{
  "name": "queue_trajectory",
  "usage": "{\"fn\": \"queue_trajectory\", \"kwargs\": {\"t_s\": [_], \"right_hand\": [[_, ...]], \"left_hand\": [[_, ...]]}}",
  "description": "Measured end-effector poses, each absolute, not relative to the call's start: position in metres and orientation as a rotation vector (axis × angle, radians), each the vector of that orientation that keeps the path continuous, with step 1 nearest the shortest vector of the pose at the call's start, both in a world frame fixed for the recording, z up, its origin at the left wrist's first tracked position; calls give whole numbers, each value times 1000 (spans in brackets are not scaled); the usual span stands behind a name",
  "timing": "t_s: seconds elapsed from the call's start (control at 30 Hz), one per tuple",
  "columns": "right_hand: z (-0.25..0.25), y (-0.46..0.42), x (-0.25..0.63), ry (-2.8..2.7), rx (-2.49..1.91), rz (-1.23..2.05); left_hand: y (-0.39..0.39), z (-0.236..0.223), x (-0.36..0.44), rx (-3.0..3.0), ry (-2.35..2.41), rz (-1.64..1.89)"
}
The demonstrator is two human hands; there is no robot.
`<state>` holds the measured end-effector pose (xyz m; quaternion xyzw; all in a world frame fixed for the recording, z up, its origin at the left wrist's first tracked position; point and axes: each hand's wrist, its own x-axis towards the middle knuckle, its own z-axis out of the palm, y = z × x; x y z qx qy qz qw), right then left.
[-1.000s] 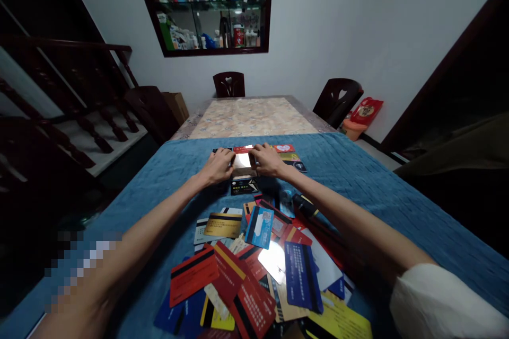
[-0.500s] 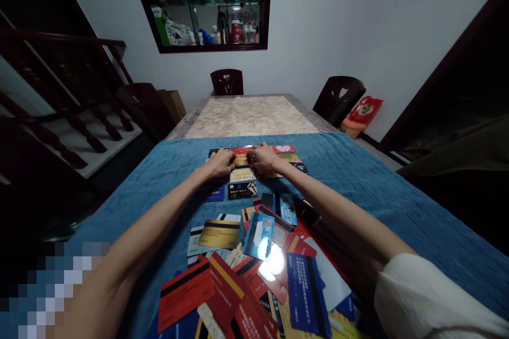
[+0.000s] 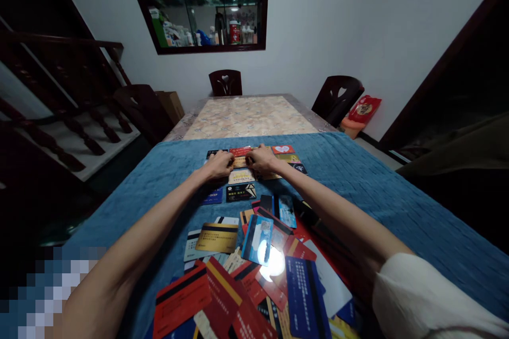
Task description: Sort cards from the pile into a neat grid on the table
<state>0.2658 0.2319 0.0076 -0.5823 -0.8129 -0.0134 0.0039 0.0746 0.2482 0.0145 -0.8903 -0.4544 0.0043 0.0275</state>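
Both my arms reach far across the blue cloth (image 3: 358, 180). My left hand (image 3: 218, 164) and my right hand (image 3: 260, 159) rest side by side, fingers curled down onto a tan card (image 3: 239, 161) in a tidy grid of cards. Just behind the fingers lies a red card (image 3: 239, 151). A pale card (image 3: 240, 176) and a black card (image 3: 240, 192) lie in the rows nearer me. A loose heap of cards (image 3: 254, 270), red, blue, gold and white, is spread close to me between my forearms.
Beyond the cloth the table shows a patterned marble top (image 3: 248, 115). Dark chairs stand at the far end (image 3: 225, 82), far right (image 3: 338, 98) and left (image 3: 145, 108). A stair railing (image 3: 59, 95) runs along the left. A glass wall cabinet (image 3: 207, 2) holds bottles.
The shiny card between my hands a second ago now lies flat in the grid. Both hands have shifted slightly farther and pressed down; the camera tilted a little.
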Motion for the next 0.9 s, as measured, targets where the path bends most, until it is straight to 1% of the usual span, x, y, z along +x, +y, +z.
{"fn": "queue_trajectory", "kwargs": {"t_s": [0.6, 0.9], "right_hand": [[13, 235, 264, -2596, -1835, -9], [22, 236, 257, -2612, -1918, 54]], "left_hand": [[253, 16, 76, -2776, -1427, 69], [259, 15, 77, -2786, -1434, 120]]}}
